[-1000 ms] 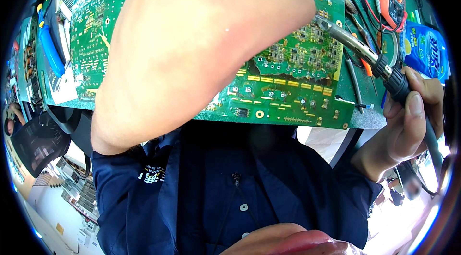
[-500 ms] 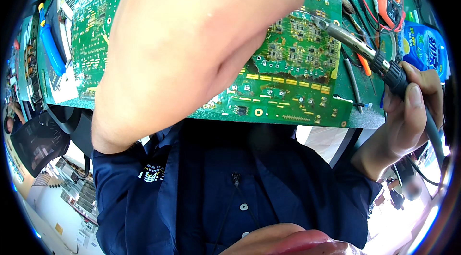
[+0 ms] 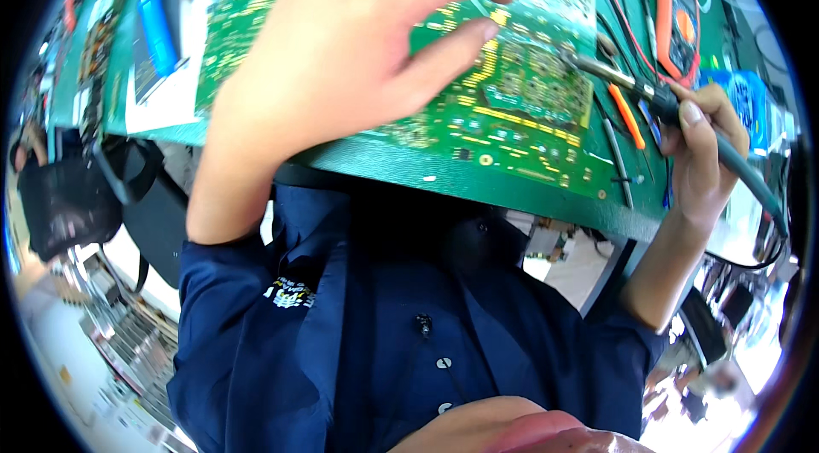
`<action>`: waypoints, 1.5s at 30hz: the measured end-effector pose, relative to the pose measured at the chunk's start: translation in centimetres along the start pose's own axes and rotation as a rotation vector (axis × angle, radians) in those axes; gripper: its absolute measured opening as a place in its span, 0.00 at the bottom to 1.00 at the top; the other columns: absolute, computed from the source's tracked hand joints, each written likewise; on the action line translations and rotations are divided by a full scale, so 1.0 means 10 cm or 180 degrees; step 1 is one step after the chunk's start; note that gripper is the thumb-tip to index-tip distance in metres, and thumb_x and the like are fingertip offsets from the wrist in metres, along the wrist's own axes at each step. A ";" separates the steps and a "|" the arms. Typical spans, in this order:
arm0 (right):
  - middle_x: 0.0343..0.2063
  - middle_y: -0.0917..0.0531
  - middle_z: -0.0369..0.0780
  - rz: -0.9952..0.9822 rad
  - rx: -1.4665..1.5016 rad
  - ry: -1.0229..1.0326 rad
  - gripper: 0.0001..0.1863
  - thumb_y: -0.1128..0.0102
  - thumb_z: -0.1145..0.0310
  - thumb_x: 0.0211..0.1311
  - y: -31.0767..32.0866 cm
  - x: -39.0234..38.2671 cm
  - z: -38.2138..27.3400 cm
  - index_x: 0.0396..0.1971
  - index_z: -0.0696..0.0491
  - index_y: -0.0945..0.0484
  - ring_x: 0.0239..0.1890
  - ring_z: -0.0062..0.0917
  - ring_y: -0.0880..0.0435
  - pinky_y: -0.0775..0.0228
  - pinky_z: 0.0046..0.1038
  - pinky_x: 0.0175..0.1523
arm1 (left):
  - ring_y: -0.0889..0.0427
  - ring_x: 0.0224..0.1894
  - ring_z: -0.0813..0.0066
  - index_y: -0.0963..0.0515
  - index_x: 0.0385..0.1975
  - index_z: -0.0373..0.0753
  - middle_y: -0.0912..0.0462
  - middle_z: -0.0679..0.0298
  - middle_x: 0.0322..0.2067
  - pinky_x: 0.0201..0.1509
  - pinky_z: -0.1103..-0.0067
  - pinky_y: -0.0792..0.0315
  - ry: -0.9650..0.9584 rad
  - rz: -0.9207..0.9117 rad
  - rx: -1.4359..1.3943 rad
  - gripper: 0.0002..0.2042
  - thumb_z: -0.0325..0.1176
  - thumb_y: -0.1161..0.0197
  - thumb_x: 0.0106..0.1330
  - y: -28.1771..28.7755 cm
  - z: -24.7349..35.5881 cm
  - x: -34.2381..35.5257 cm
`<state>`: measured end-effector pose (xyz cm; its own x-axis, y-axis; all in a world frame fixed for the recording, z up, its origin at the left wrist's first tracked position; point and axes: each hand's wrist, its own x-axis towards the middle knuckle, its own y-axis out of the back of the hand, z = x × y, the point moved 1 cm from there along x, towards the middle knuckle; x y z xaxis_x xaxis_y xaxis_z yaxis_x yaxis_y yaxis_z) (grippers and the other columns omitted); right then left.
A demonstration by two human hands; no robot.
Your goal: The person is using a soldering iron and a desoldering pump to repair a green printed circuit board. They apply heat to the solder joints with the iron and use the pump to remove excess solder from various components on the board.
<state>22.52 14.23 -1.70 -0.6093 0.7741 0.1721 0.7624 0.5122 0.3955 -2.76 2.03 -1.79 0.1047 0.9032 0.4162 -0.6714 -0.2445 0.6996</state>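
Observation:
A green circuit board (image 3: 520, 142) with gold pads and small dark parts lies on the bench. My left hand (image 3: 341, 52) is over its left and middle part, covering some of it. Thumb and forefinger are spread apart, with board showing between them; the other fingertips are out of sight. At the board's right side, my right hand (image 3: 706, 133) grips a soldering iron (image 3: 661, 103) by its dark handle. The iron's metal tip points left, over a cluster of small parts; whether it touches them I cannot tell.
A multimeter (image 3: 674, 22) with an orange edge and red and black leads lies at the far right, near a blue pack (image 3: 740, 103). An orange-handled tool (image 3: 627, 116) rests beside the board. A blue tool (image 3: 156, 31) lies left. The green bench's front edge (image 3: 409, 176) runs before me.
My left thumb and forefinger have moved apart. The view has shifted, so the board and bench appear tilted. The soldering iron stays in my right hand near the same cluster.

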 end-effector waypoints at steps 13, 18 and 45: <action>0.11 0.33 0.32 0.0021 0.0132 0.0064 0.07 0.51 0.71 0.56 0.10 -0.04 0.13 0.23 0.59 0.30 0.13 0.10 0.39 0.50 0.13 0.22 | 0.26 0.30 0.72 0.24 0.33 0.39 0.24 0.62 0.27 0.34 0.77 0.31 0.1672 0.1583 0.2594 0.12 0.39 0.38 0.52 1.22 -0.81 -1.31; 0.10 0.34 0.31 -0.0022 0.0140 0.0126 0.08 0.52 0.71 0.56 -0.01 -0.03 0.03 0.20 0.58 0.31 0.13 0.10 0.39 0.48 0.13 0.22 | 0.24 0.41 0.59 0.26 0.38 0.33 0.23 0.50 0.35 0.44 0.70 0.31 0.3007 0.1515 0.3197 0.29 0.56 0.40 0.49 1.80 -1.62 -1.49; 0.10 0.33 0.31 -0.0195 0.0066 0.0005 0.12 0.49 0.65 0.57 0.11 0.00 0.18 0.30 0.60 0.25 0.14 0.10 0.39 0.50 0.13 0.22 | 0.36 0.30 0.69 0.38 0.38 0.29 0.35 0.59 0.27 0.42 0.73 0.40 0.0627 0.2041 -0.4073 0.23 0.45 0.41 0.57 1.08 0.28 -0.95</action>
<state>23.71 15.44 -2.87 -0.6553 0.7404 0.1494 0.7279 0.5663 0.3865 -8.95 -10.19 3.44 -0.4912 0.8200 0.2938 -0.7583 -0.2365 -0.6075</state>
